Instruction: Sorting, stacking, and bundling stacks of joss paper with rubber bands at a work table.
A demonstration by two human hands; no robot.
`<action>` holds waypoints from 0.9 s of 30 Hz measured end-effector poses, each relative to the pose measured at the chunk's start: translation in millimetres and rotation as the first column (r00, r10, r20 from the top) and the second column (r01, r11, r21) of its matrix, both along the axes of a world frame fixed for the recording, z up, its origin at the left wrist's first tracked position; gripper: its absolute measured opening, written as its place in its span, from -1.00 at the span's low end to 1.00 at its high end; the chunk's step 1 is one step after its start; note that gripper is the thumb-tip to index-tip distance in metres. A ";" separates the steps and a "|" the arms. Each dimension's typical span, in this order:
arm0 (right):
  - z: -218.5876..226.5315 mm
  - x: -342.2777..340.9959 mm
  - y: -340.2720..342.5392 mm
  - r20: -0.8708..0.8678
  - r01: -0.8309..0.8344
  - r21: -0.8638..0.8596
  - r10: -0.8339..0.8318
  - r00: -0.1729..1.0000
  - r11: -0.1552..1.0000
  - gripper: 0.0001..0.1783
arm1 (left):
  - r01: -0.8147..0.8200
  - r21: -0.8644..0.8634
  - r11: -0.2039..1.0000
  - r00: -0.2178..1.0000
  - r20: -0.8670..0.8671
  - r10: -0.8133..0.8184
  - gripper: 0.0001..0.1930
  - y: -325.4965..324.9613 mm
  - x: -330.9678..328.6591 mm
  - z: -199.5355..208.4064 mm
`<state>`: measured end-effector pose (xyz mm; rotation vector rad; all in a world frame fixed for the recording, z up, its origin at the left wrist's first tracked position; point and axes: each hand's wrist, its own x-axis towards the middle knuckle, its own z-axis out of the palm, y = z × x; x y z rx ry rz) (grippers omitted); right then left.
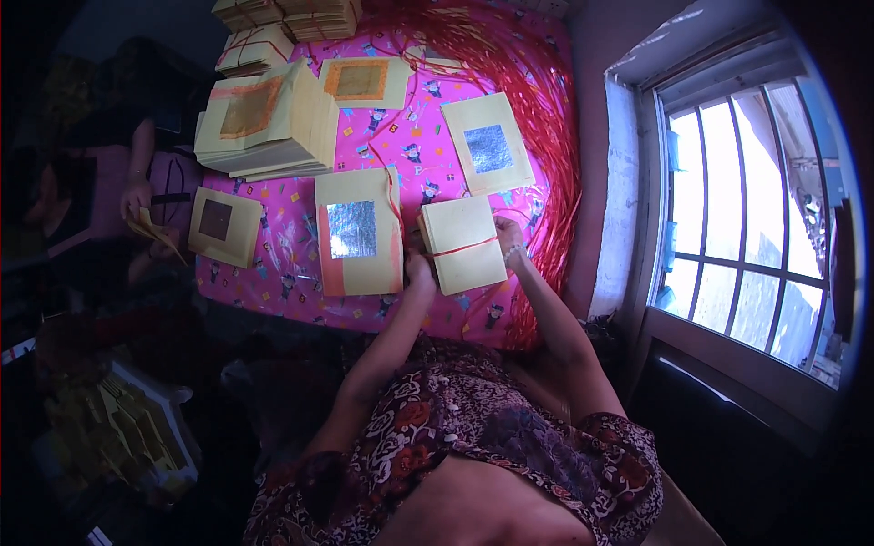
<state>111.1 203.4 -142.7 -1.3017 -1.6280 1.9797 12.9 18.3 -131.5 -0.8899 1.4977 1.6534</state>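
Observation:
A thick bundle of cream paper envelopes [469, 268] is between my two hands, with a red ribbon [462, 248] running across its middle. My left hand [420, 267] is closed on the bundle's left edge, its fingers partly hidden behind the stack. On the opposite edge, my right hand [512, 240] grips near the upper corner, and its fingertips are partly out of sight. Just left of the bundle lies a cream envelope stack [328, 268] with a silver square and an orange-red border. Farther up on the right rests another silver-squared envelope [503, 173].
Pink patterned cloth [291, 264] covers the table. Long red ribbons [551, 118] hang along its right side. Taller envelope piles [314, 127] stand at the far left. At left, another person's hand [137, 196] holds paper. A barred window [746, 218] is on the right.

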 end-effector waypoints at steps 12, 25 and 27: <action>76.9 -13.2 8.6 -0.145 0.135 -0.582 -0.265 0.953 0.802 -0.92 | 0.133 0.254 0.958 0.958 0.214 -0.190 -0.57 26.9 -23.1 69.9; 153.4 -29.6 55.7 -0.549 -0.130 -0.198 0.000 0.836 0.972 -0.83 | 0.823 0.016 0.568 0.254 -0.905 -0.342 -0.56 51.2 -84.5 215.3; 159.7 -32.9 54.3 -0.518 -0.127 -0.134 0.040 0.855 0.983 -0.81 | 0.836 -0.150 0.528 0.084 -0.915 -0.394 -0.62 48.5 -86.5 207.8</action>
